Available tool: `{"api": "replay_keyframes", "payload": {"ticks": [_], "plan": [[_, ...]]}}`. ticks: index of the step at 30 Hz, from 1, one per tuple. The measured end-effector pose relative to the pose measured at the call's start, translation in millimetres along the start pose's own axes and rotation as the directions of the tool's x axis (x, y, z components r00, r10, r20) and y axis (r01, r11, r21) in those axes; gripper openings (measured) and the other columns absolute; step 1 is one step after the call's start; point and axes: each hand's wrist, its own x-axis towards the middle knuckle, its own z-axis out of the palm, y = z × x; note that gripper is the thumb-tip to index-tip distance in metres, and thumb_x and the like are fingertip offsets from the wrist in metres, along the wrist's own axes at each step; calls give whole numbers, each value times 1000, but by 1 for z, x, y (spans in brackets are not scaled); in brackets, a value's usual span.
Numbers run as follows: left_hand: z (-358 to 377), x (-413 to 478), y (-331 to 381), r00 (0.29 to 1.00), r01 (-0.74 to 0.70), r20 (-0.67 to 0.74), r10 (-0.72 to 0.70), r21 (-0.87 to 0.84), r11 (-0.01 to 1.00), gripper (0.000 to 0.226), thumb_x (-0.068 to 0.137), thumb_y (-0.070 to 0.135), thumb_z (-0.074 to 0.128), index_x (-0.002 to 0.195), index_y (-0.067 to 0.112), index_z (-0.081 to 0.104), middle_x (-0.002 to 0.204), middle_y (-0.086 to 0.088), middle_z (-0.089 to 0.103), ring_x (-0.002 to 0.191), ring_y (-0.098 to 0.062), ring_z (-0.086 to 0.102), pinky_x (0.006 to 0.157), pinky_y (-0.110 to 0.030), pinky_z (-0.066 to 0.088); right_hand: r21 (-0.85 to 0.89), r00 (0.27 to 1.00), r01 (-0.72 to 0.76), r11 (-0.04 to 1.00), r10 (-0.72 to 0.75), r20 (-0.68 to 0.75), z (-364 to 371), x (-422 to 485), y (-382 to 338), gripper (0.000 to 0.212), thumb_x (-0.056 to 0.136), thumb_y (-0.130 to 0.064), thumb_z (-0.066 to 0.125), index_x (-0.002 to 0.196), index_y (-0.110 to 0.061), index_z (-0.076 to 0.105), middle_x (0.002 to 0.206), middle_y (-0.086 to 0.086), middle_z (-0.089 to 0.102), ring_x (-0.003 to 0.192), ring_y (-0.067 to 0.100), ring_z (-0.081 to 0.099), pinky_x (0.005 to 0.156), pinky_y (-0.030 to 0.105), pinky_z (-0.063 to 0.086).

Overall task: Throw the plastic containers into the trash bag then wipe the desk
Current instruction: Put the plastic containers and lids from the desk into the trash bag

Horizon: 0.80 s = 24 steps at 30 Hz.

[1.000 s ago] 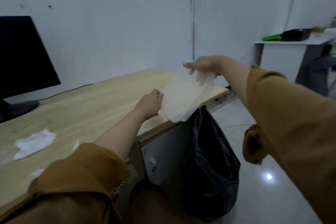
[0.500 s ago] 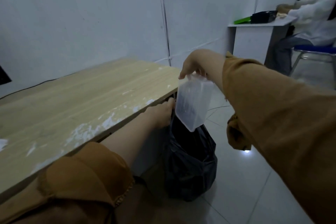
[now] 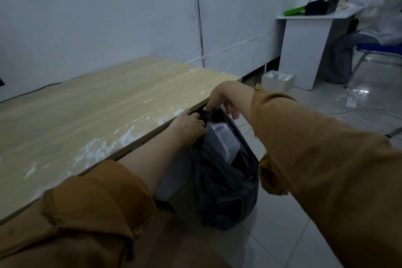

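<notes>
Container step looks about done: a clear plastic container (image 3: pixel 221 141) sits tilted inside the mouth of the black trash bag (image 3: pixel 226 180), which hangs at the tabletop's (image 3: pixel 91 106) right front corner, with its bottom on the floor tiles (image 3: pixel 282 235). Left hand (image 3: pixel 188 125) is closed on the bag's near rim, just under the tabletop's front edge, fingers curled into the plastic beside the container. Right hand (image 3: pixel 219 100) pinches the far rim between thumb and forefinger, other fingers hanging loose; it carries no container. So both hands are holding the bag mouth open, not gripping the task item. No other containers visible on the tabletop in this view, though its left end is out of frame, so can't confirm none remain. White smears and flecks (image 3: pixel 104 148) run along the front edge toward the right corner; that's the wipe target. My read: the next move is to let go of the bag, check the left end for leftovers, then get a cloth or tissue. None is visible here, so that has to be found first. Risk: letting go of the rim may let the bag sag and tip the container out. Unrelated: another person (image 3: pixel 369 17) sits at a white desk (image 3: pixel 304 35) far right.
</notes>
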Motion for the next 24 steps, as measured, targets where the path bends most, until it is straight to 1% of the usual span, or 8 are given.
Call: {"api": "replay_keyframes", "payload": {"ticks": [4, 6, 9, 11, 14, 17, 20, 24], "plan": [[-5, -4, -17, 984, 59, -167, -65, -38, 997, 30, 92, 27, 46, 121, 31, 54, 131, 1, 47, 119, -27, 38, 89, -36, 31, -79, 996, 45, 996, -51, -72, -3, 0, -9, 47, 101, -31, 41, 137, 0, 45, 129, 17, 57, 114, 33, 59, 74, 37, 48], [-6, -8, -25, 957, 111, -256, -133, -98, 989, 32, 90, 31, 46, 121, 29, 53, 136, 0, 42, 120, -28, 37, 89, -38, 31, -110, 991, 49, 993, -63, -122, -7, -2, -12, 43, 99, -27, 44, 132, 0, 50, 119, 18, 62, 109, 33, 63, 74, 37, 48], [-5, -17, -39, 903, 195, -337, -267, -233, 953, 36, 92, 35, 45, 127, 27, 49, 144, 1, 35, 129, -27, 33, 97, -38, 30, -116, 980, 65, 991, -85, -181, -15, -6, -21, 43, 97, -29, 48, 131, -2, 50, 102, 16, 61, 100, 31, 64, 78, 36, 49], [-3, -26, -49, 887, 256, -304, -348, -302, 918, 40, 93, 35, 45, 132, 27, 45, 149, 1, 29, 137, -26, 24, 105, -39, 24, -118, 971, 68, 991, -93, -222, -20, -10, -30, 44, 98, -32, 46, 131, -4, 50, 106, 12, 60, 97, 29, 62, 83, 36, 48], [0, -41, -65, 873, 374, -190, -450, -334, 866, 55, 94, 37, 45, 144, 21, 28, 157, 0, 12, 146, -25, 3, 115, -42, 12, -155, 944, 81, 985, -126, -305, -23, -15, -46, 50, 97, -38, 44, 136, -6, 45, 134, 13, 53, 115, 32, 57, 97, 39, 45], [3, -62, -81, 841, 475, -77, -535, -366, 800, 66, 96, 41, 39, 150, 17, 10, 160, -1, -3, 146, -26, -13, 118, -45, 0, -190, 890, 155, 970, -220, -399, -21, -17, -65, 61, 98, -48, 36, 143, -8, 37, 148, 13, 41, 131, 33, 43, 108, 45, 36], [7, -87, -98, 798, 557, 4, -602, -385, 736, 69, 97, 44, 35, 151, 16, 3, 160, -2, -9, 145, -26, -18, 118, -46, -2, -206, 843, 233, 950, -303, -444, -18, -24, -91, 66, 97, -57, 27, 145, -12, 35, 150, 12, 37, 136, 33, 36, 108, 47, 34], [17, -126, -117, 732, 640, 74, -677, -416, 646, 70, 97, 45, 35, 151, 14, 2, 159, -3, -10, 145, -25, -19, 118, -47, -2, -241, 769, 340, 909, -416, -486, -11, -39, -132, 67, 96, -59, 24, 150, -20, 24, 157, 8, 23, 143, 31, 23, 111, 50, 24]]}}
